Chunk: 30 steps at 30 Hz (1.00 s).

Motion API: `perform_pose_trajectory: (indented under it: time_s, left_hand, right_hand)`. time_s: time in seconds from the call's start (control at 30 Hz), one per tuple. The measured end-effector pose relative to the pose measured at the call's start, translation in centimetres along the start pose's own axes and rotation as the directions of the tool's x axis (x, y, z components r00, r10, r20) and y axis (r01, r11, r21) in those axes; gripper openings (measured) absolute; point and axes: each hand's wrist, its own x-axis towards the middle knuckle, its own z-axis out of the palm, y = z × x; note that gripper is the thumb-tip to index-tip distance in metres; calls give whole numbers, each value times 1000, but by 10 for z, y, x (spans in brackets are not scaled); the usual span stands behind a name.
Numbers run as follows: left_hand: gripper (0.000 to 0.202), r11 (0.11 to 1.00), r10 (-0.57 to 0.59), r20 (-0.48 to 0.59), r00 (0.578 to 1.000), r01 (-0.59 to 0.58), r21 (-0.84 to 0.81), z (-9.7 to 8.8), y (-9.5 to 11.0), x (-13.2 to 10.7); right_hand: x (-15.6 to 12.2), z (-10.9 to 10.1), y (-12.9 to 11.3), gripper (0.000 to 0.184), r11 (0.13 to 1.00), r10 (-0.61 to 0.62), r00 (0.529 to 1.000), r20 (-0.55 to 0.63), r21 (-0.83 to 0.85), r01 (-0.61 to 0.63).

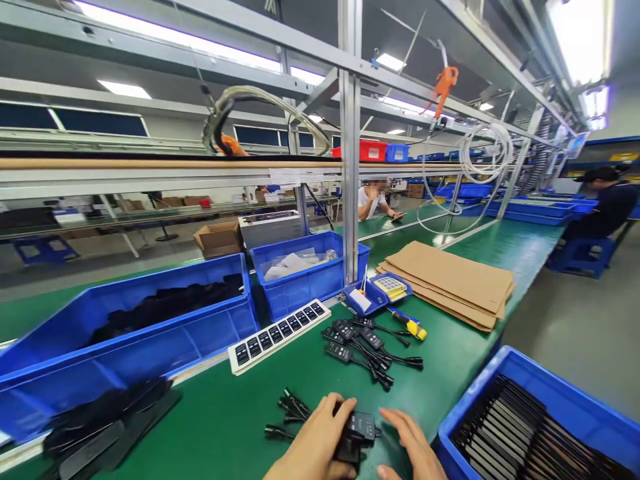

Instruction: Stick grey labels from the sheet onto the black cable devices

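At the front of the green bench, my left hand (320,437) is closed round small black control boxes with cables (361,427); a printed label faces up on the top one. Short cable ends with black connectors (293,408) stick out to the left of this hand. My right hand (413,447) is just to the right, its fingers apart and nothing in them. Ahead lies a loose pile of similar labelled black boxes with cables (373,340). A white sheet of black labels (280,333) lies to the left of that pile.
Blue bins stand at the left (200,333), behind (305,293) and right (505,367); the right one holds rows of black parts. Black strips (115,427) lie front left. Cardboard sheets (450,277), a small blue tray (365,300) and a yellow-blue tool (413,325) are farther back.
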Motion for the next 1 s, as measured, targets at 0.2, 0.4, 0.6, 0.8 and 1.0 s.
perform_pose_trajectory:
  time_s: [0.2,0.4,0.6,0.8,1.0]
  left_hand:
    - [84,985,141,66,988,-133,-107,-23,-4,-20]
    - [77,977,137,-45,990,-142,-160,-23,-12,-22]
    - [59,652,-54,-470,881,-325,-685,-15,9,-8]
    - [63,426,-318,-501,805,-351,-834,3,-6,4]
    - [74,658,-112,-478,871,-295,-693,-17,-53,-14]
  right_hand:
    - [44,26,-17,83,995,-67,972,227,-63,83]
    - [43,40,17,71,970,-214,977,-21,116,215]
    - [56,61,-13,75,954,-210,977,-45,208,215]
    - [81,56,-82,61,949,-293,954,-66,104,299]
    - [99,33,-84,41,947,-315,934,167,128,296]
